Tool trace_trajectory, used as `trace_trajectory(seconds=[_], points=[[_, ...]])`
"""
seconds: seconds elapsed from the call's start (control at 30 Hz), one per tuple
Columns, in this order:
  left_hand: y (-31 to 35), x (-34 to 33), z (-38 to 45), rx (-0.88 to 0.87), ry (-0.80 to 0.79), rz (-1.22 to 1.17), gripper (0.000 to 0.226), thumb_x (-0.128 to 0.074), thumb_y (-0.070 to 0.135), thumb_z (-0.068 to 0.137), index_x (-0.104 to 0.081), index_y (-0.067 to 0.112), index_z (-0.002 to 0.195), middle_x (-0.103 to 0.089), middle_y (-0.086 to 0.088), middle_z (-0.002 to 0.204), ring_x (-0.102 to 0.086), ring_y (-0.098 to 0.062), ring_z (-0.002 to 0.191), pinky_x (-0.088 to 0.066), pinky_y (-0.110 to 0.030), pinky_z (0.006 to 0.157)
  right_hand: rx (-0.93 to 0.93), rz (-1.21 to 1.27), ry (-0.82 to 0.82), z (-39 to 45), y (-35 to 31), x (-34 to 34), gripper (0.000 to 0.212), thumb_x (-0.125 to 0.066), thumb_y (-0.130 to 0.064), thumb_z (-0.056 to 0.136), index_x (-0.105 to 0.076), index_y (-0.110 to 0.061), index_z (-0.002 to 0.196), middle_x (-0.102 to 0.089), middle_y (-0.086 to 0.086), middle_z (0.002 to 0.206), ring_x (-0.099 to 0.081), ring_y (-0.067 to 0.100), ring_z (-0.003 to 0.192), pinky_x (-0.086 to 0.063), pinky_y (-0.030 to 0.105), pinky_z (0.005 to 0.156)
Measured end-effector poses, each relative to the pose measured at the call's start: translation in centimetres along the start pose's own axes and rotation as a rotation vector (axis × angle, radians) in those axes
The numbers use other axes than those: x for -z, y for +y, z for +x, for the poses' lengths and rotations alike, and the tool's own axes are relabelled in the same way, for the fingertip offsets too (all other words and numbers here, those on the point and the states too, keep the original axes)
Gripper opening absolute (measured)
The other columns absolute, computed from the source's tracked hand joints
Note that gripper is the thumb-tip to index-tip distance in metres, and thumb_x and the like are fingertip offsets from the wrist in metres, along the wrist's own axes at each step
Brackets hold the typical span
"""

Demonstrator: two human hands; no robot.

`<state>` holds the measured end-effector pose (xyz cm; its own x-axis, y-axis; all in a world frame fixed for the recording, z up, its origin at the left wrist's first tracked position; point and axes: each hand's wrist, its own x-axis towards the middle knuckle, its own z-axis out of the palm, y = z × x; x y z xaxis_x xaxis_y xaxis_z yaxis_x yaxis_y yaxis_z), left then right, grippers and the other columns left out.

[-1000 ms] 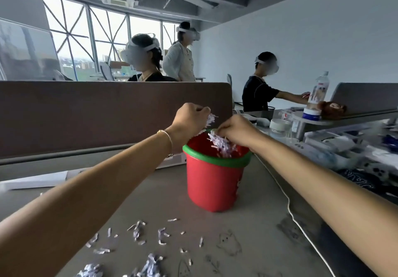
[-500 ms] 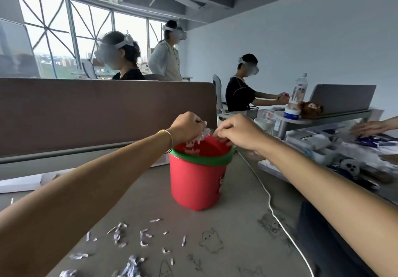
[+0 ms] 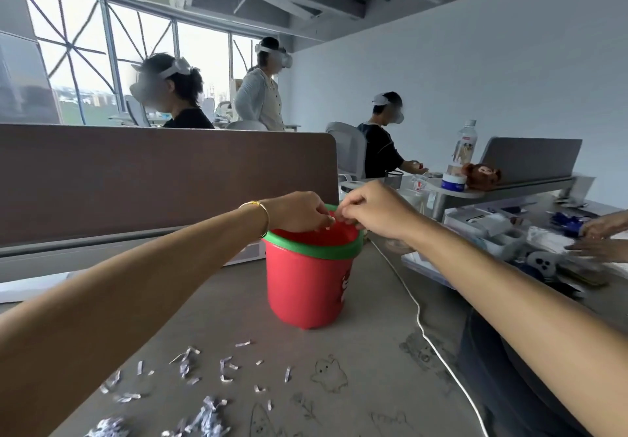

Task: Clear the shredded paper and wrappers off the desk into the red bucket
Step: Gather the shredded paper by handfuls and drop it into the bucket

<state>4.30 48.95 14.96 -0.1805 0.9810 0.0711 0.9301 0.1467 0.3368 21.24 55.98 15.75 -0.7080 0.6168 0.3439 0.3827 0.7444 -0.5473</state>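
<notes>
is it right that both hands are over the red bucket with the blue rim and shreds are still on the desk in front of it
Not quite: the head view shows the red bucket has a green rim, not blue. The rest holds: the left hand and right hand are over it, and shredded paper lies on the desk in front.

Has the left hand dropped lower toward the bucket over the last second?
Yes. The left hand has sunk from above the red bucket to its green rim.
</notes>
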Motion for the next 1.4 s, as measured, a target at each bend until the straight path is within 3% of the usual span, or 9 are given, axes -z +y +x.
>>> trace_trajectory(seconds=[0.07, 0.17, 0.47, 0.6, 0.73, 0.9, 1.07, 1.23, 1.4], points=[[0.3, 0.2, -1.0, -0.011, 0.017, 0.078, 0.03, -0.053, 0.043, 0.096, -0.075, 0.023, 0.097, -0.072, 0.002, 0.088, -0.065, -0.018, 0.084, -0.048, -0.031, 0.074, 0.014, -0.02, 0.023, -0.3, -0.3, -0.2, 0.021, -0.063, -0.011, 0.083, -0.082, -0.02, 0.083, -0.078, 0.0, 0.076, -0.074, 0.021, 0.081, -0.06, 0.04, 0.08], [0.2, 0.5, -2.4, -0.006, 0.098, 0.121, 0.028, -0.052, 0.042, 0.095, -0.073, 0.028, 0.109, -0.072, 0.004, 0.108, -0.064, -0.02, 0.101, -0.049, -0.032, 0.087, 0.059, -0.048, 0.076, -1.1, -1.2, -0.6, 0.025, -0.061, -0.01, 0.083, -0.081, -0.023, 0.091, -0.078, -0.006, 0.086, -0.072, 0.013, 0.087, -0.054, 0.029, 0.078], [-2.2, 2.3, -12.1, 0.108, 0.351, 0.129, 0.026, -0.056, 0.036, 0.091, -0.064, 0.037, 0.117, -0.07, 0.007, 0.108, -0.066, -0.019, 0.091, -0.056, -0.037, 0.08, 0.297, -0.016, 0.215, -3.3, -6.7, -5.1, 0.035, -0.059, -0.016, 0.077, -0.072, -0.03, 0.107, -0.078, -0.009, 0.099, -0.072, 0.014, 0.098, -0.057, 0.039, 0.087], [-4.5, 2.0, -17.0, 0.189, 0.373, 0.138, 0.043, -0.044, 0.054, 0.079, -0.065, 0.039, 0.114, -0.071, 0.008, 0.108, -0.066, -0.023, 0.096, -0.054, -0.038, 0.082, 0.381, 0.019, 0.109, -3.9, -9.6, -9.0, 0.03, -0.061, -0.017, 0.078, -0.068, -0.029, 0.104, -0.078, -0.004, 0.092, -0.073, 0.021, 0.09, -0.057, 0.041, 0.077], [-8.1, 0.2, -21.9, 0.24, 0.403, 0.176, 0.04, -0.05, 0.03, 0.086, -0.058, 0.052, 0.118, -0.069, 0.017, 0.116, -0.066, -0.015, 0.099, -0.053, -0.031, 0.082, 0.441, 0.078, -0.004, -5.2, -12.4, -13.9, 0.028, -0.058, -0.015, 0.078, -0.07, -0.025, 0.101, -0.077, -0.002, 0.088, -0.072, 0.023, 0.085, -0.055, 0.039, 0.072], [-12.8, -3.0, -27.8, 0.425, 0.377, 0.15, 0.04, -0.047, 0.041, 0.086, -0.059, 0.041, 0.125, -0.07, 0.005, 0.12, -0.066, -0.024, 0.105, -0.055, -0.037, 0.086, 0.467, 0.151, -0.158, -6.2, -14.9, -20.7, 0.032, -0.057, -0.01, 0.08, -0.072, -0.027, 0.103, -0.079, -0.006, 0.097, -0.072, 0.018, 0.092, -0.053, 0.031, 0.073], [-17.9, -4.8, -33.4, 0.608, 0.392, 0.159, 0.038, -0.054, 0.035, 0.092, -0.058, 0.031, 0.13, -0.064, 0.0, 0.129, -0.062, -0.024, 0.111, -0.05, -0.03, 0.088, 0.482, 0.083, -0.34, -5.7, -16.3, -27.4, 0.04, -0.061, -0.018, 0.087, -0.066, -0.028, 0.126, -0.07, -0.004, 0.128, -0.065, 0.016, 0.118, -0.052, 0.031, 0.098], [-21.9, -5.4, -38.5, 0.732, 0.376, 0.153, 0.044, -0.055, 0.037, 0.09, -0.055, 0.032, 0.134, -0.062, -0.002, 0.133, -0.059, -0.024, 0.116, -0.049, -0.032, 0.093, 0.528, 0.034, -0.619, -3.5, -17.8, -33.3, 0.059, -0.058, -0.045, 0.099, -0.04, -0.028, 0.152, -0.035, -0.002, 0.163, -0.034, 0.018, 0.149, -0.029, 0.03, 0.118], [-24.3, -5.6, -43.2, 0.823, 0.402, 0.161, 0.046, -0.056, 0.038, 0.092, -0.051, 0.03, 0.138, -0.056, -0.002, 0.14, -0.052, -0.022, 0.126, -0.042, -0.03, 0.101, 0.466, 0.066, -0.655, -1.1, -20.1, -39.3, 0.062, -0.05, -0.049, 0.101, -0.031, -0.031, 0.157, -0.016, 0.009, 0.169, -0.016, 0.022, 0.156, -0.016, 0.035, 0.123]])
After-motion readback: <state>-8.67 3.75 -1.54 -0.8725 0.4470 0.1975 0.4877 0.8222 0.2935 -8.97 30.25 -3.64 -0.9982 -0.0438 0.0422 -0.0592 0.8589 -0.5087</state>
